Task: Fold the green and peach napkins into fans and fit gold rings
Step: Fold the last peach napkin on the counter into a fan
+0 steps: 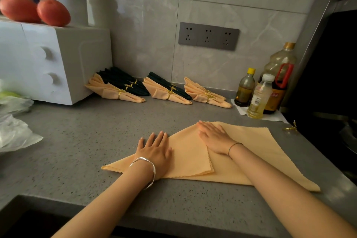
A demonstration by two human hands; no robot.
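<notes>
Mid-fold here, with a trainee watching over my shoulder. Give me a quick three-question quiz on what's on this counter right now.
1. True or false: the left hand and right hand both press flat on the peach napkin.
2. The loose gold ring lies: A) on the counter, right of the napkin; B) atop the microwave; C) in the left hand.
3. How many clusters of finished fans stand at the counter's back?
Key: 1 true; 2 A; 3 three.
</notes>
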